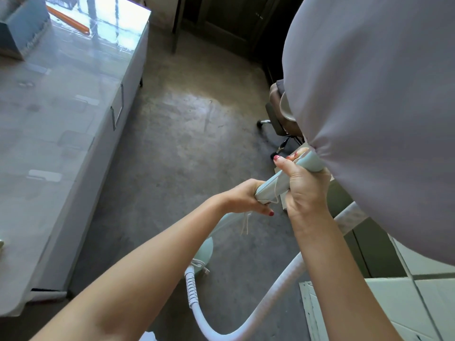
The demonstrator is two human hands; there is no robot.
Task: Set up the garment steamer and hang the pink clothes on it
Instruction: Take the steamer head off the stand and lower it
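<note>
1. Firstly, the left hand (246, 196) grips the lower end of the pale green steamer pole (283, 182); it should brace there, above the base (203, 253).
2. Next, the right hand (301, 183) clasps the pole just beneath the pinkish fabric (374, 114); pull straight, without snagging the hose (278, 296).

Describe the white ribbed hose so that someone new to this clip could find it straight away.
Start at the grey floor between the glossy table on the left and the person's arms. Near the bottom centre stands the pale green steamer base; the hose leaves its lower edge through a ribbed collar, loops down, then climbs rightward behind the right forearm. It is the only long curved tube here.
</note>
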